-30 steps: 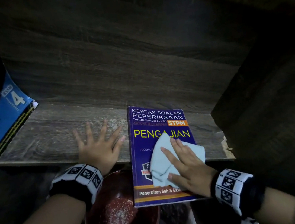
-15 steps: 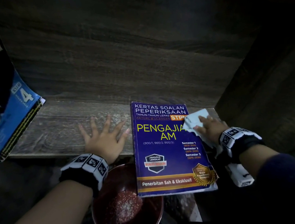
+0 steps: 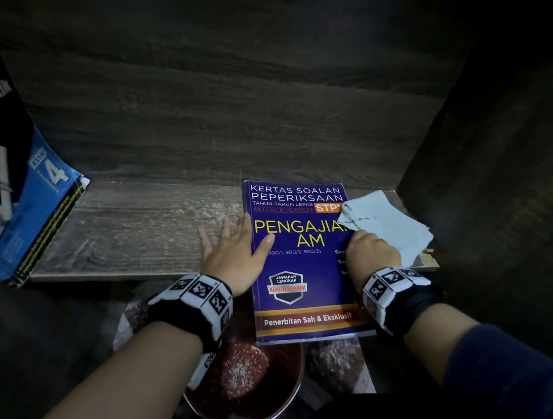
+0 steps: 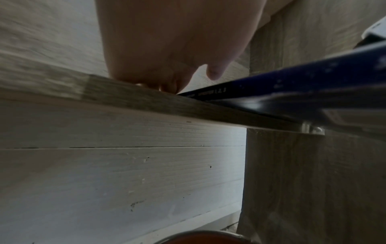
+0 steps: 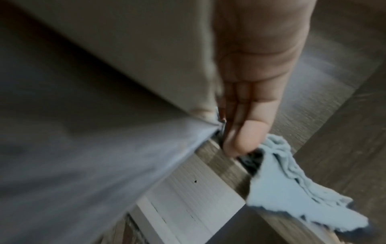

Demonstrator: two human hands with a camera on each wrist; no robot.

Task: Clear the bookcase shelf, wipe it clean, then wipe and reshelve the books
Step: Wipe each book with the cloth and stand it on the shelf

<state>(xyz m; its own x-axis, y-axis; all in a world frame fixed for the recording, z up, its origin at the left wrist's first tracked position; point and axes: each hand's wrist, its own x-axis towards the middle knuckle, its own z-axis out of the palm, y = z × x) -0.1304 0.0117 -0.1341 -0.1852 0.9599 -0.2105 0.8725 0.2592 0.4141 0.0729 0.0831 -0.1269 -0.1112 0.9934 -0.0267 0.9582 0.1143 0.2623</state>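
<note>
Book: purple book point(image 3: 303, 258), yellow "PENGAJIAN AM" title, lies flat near the shelf point(image 3: 126, 233) right end, overhanging its front edge.
Left hand point(image 3: 235, 253): fingers straight, spread, at the book's left edge.
Right hand point(image 3: 371, 253): fingers gripping pale blue cloth point(image 3: 387, 224) at the book's right edge.

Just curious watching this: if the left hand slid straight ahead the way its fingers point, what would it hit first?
Probably the back panel of the bookcase. The left hand lies flat on the shelf, thumb on the purple book, and nothing shows in its path, though depth is hard to judge.
</note>
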